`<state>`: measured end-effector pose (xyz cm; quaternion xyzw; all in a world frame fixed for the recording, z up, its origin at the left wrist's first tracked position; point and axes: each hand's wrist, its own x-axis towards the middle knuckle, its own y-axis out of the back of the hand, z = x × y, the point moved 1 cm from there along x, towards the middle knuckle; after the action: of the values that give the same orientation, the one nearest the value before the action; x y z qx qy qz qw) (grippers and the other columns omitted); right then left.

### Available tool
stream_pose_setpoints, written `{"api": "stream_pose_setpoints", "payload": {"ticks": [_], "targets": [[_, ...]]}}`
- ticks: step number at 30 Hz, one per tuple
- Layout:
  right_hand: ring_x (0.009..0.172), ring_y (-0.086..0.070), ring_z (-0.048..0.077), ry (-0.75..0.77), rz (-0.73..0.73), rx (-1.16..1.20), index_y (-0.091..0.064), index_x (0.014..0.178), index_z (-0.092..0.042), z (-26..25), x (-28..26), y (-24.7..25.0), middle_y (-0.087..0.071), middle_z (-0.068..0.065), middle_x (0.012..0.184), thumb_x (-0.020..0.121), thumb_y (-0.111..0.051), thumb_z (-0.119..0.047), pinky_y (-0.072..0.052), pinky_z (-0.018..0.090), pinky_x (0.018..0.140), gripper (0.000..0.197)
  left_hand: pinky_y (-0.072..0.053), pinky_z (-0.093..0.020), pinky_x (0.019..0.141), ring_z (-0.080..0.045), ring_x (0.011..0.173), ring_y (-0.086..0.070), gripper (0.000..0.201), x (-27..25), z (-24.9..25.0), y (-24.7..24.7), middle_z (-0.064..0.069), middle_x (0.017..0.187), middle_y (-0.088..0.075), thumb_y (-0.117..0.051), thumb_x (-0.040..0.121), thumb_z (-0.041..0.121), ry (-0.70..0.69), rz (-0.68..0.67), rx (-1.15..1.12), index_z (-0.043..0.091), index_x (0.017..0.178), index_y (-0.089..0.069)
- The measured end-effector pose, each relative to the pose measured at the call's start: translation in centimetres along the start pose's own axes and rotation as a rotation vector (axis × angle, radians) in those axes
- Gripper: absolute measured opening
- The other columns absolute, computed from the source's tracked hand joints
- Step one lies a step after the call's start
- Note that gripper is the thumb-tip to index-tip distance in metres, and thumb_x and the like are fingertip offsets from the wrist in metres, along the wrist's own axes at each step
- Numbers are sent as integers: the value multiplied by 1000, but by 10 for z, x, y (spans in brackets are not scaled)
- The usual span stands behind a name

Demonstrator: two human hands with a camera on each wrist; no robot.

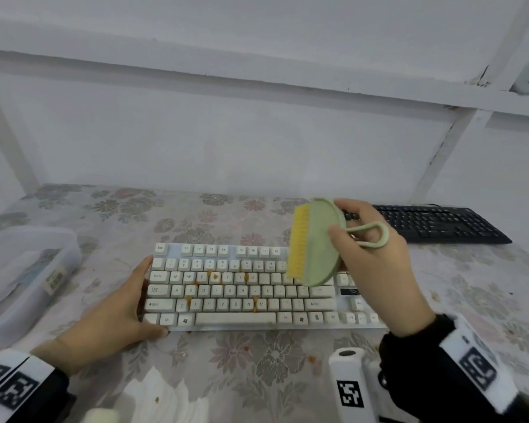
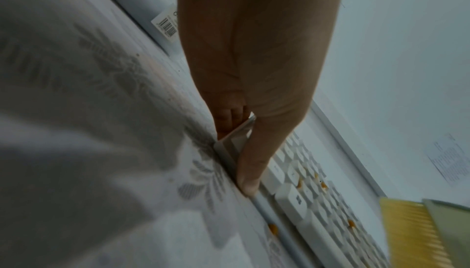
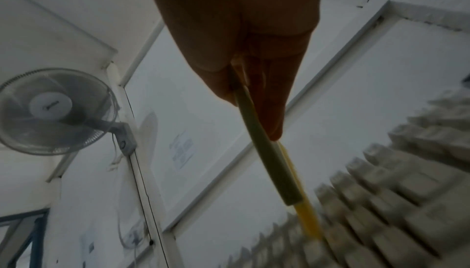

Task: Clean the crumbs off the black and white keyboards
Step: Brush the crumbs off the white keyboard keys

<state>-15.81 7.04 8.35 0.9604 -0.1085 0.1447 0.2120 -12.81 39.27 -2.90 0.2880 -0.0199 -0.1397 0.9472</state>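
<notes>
White keyboard (image 1: 242,288) mid-table, orange crumbs (image 1: 216,276) between its left-centre keys. Left hand (image 1: 116,319) grips its left end. Right hand (image 1: 376,264) holds green brush (image 1: 315,242), yellow bristles, above its right half. Black keyboard (image 1: 440,224) behind, right.

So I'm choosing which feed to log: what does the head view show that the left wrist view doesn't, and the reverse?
Head only: the black keyboard at the far right, the right hand holding the brush, and a clear plastic box. Left wrist only: the left hand's fingers gripping the white keyboard's corner, close up. Both: white keyboard, orange crumbs, the brush's yellow bristles.
</notes>
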Motion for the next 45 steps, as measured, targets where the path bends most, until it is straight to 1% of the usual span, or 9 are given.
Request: {"api": "stream_pose_setpoints", "payload": {"ticks": [7,12,17,21,26,31,36,42,45], "targets": [[63,-56,38,-126,-153,-60,-59,107,-36,25,-24,-21,-66,15,78,93,-54,-13,-51,52,54,27,-50,-17,85,6,104,-62,110,0,0,0,36,116,-57,-80,66,-4,-5,0,3,67,124,-20],[59,-48,24,-162,-266,-58,-60,92,-47,27,-38,-17,-61,22,79,90,-54,-12,-43,40,51,35,-50,-29,91,1,106,-63,111,1,-1,0,32,117,-59,-81,59,10,-11,13,-15,81,116,-19],[55,-51,16,-108,-150,-19,-65,90,-39,10,-21,-4,-64,4,69,86,-58,-6,-50,36,52,34,-50,-26,92,3,108,-61,109,1,0,0,32,121,-58,-81,59,9,-15,4,1,76,120,-19],[67,-58,36,37,-42,-9,-60,109,-36,0,-3,-17,-65,1,76,92,-57,-13,-53,51,57,29,-50,-25,90,3,107,-62,110,0,-1,0,33,118,-59,-81,66,-3,3,-3,3,68,124,-19],[52,-51,25,-20,-170,-139,-56,117,-32,15,-5,-35,-66,8,76,94,-52,-16,-50,40,52,28,-51,-31,92,-3,108,-64,110,0,1,0,27,119,-61,-80,64,-1,-5,0,-32,78,116,-24],[53,-44,19,-97,-259,-137,-56,100,-44,24,-25,-34,-63,16,72,91,-53,-15,-47,47,52,30,-51,-33,94,-3,109,-63,107,0,2,0,24,121,-62,-79,59,7,-10,2,-46,76,120,-25],[52,-36,15,-145,-323,-104,-61,100,-38,21,-34,-24,-46,2,56,88,-53,-11,-37,35,50,31,-50,-29,92,-1,108,-63,111,-1,2,0,27,120,-61,-80,65,-3,-6,-3,-35,77,118,-24],[64,-56,39,-28,-89,17,-62,100,-40,-4,-8,-17,-65,6,77,90,-57,-12,-51,57,57,30,-52,-25,92,1,108,-62,105,-1,6,-1,29,120,-60,-78,58,7,13,-19,-41,59,130,-21],[72,-60,37,-5,-65,-12,-58,108,-37,-1,0,-27,-65,3,76,93,-55,-14,-53,54,58,28,-52,-23,89,1,106,-63,108,-1,4,-1,29,118,-61,-79,64,-5,15,-21,-35,58,130,-22]]}}
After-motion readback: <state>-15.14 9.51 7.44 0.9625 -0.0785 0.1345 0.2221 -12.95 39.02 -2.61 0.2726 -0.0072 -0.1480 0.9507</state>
